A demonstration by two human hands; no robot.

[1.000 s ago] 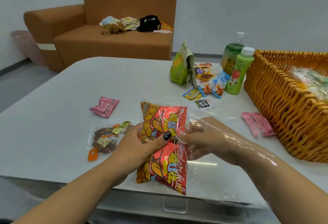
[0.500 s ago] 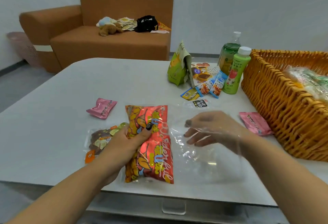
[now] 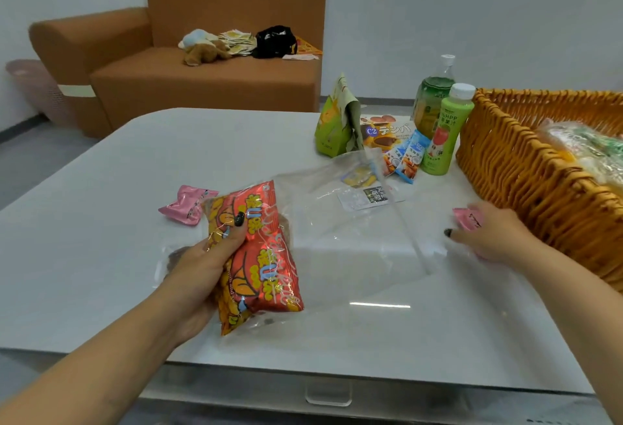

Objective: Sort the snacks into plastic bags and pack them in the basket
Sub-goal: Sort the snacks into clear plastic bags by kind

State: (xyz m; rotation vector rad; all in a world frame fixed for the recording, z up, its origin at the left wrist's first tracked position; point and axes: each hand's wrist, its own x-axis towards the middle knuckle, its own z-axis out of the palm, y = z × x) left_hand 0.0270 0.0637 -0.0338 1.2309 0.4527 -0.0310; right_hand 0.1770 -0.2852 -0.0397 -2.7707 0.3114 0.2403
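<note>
Red snack packet [image 3: 259, 256] sat inside a clear, crinkly plastic bag [image 3: 354, 239], left of the woven wicker basket [image 3: 526, 182]
The left hand [image 3: 202, 273] gripped the glossy packet through the film; the right hand [image 3: 488, 239], just beside the basket, pinched a pink wrapper [image 3: 467, 219]

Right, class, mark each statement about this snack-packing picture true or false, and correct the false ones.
1. The left hand grips the red and yellow snack pack. True.
2. The wicker basket holds nothing. False: wrapped snacks already lie in it.
3. The right hand is at the pink packet beside the basket. True.
4. The light green juice bottle lies on its side. False: it stands upright, next to the basket.
5. The second pink packet lies on the table, left of the red pack. True.
6. The clear plastic bag hangs over the basket's rim. False: it spreads across the table between the hands.
</note>
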